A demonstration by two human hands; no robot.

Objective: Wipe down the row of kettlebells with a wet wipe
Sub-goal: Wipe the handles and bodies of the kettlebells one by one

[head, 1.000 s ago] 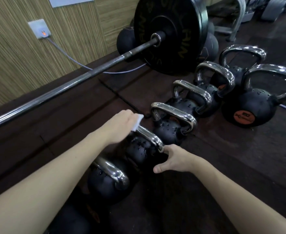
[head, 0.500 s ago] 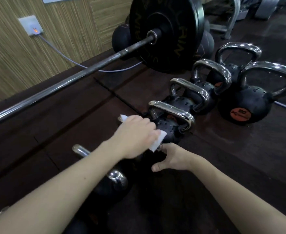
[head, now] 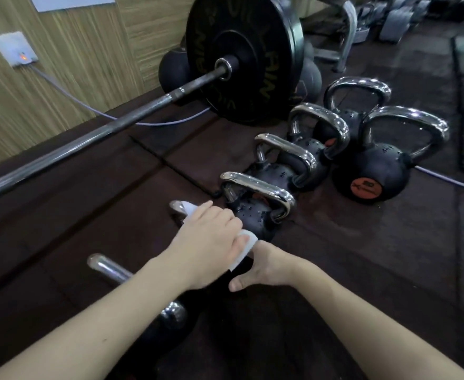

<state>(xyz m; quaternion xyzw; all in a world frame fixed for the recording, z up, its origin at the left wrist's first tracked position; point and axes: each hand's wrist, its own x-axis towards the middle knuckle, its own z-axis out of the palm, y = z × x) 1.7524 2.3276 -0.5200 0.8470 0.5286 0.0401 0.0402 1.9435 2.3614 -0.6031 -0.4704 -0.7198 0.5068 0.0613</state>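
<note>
My left hand (head: 208, 242) reaches forward from the lower left, forearm bare, palm down and fingers curled over the wet wipe (head: 243, 250), pressing it onto a handle beneath. My right hand (head: 263, 270) comes in from the lower right, forearm also bare, and sits just beside the left, its thumb stretched out toward my body. Its fingers tuck under the wipe and my left hand, so I cannot tell whether they grip anything. The two hands nearly touch.
</note>
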